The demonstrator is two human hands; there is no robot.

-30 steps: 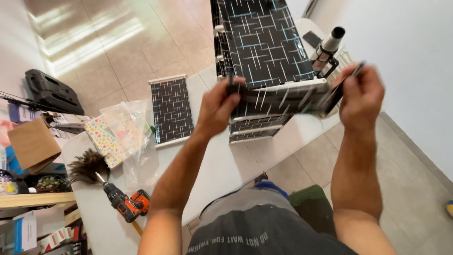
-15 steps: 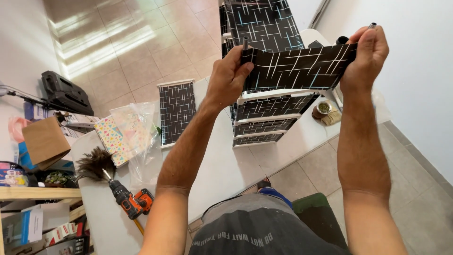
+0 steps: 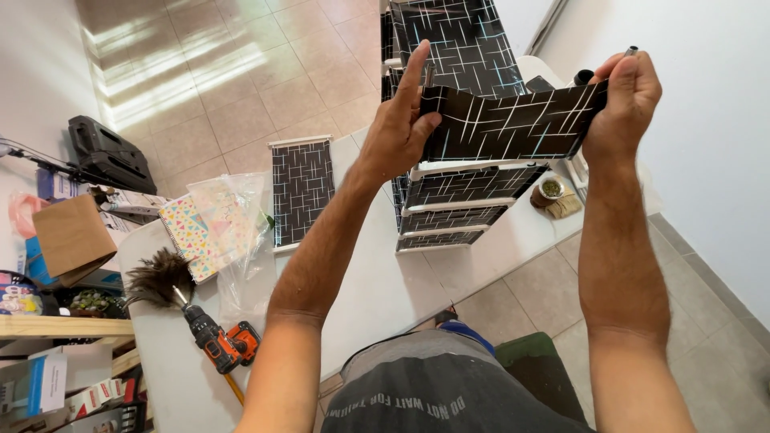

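**Patterned drawer front held up in both hands above a drawer unit**

The white table (image 3: 377, 297) runs across the middle of the view over a beige tiled floor (image 3: 241, 72). On its far end stands a drawer unit (image 3: 453, 184) covered in black film with thin white and blue lines; three drawer fronts with white edges show on the near face, all pushed in, so their contents cannot be seen. One flat panel (image 3: 301, 191) in the same pattern lies on the table to the left of the unit, apart from it.

The drawer front (image 3: 513, 122), a long black strip with the same lines, is held in the air in front of the upper part of the unit, roughly level and bowed slightly. The left hand (image 3: 401, 120) grips its left end, thumb on the near face and forefinger pointing upward. The right hand (image 3: 626, 100) is closed around its right end, with a dark pen-like object (image 3: 631, 50) sticking up from the fist.

A clear plastic bag (image 3: 233, 240) lies left of the panel and partly covers a notebook (image 3: 186, 232) with coloured triangles. Near the table's front corner lie a feather duster (image 3: 156, 279) and an orange and black cordless drill (image 3: 220, 341), close together. A brown cardboard box (image 3: 68, 236) sits at the left edge. Right of the unit, a small round cup (image 3: 552, 189) holds green herb.
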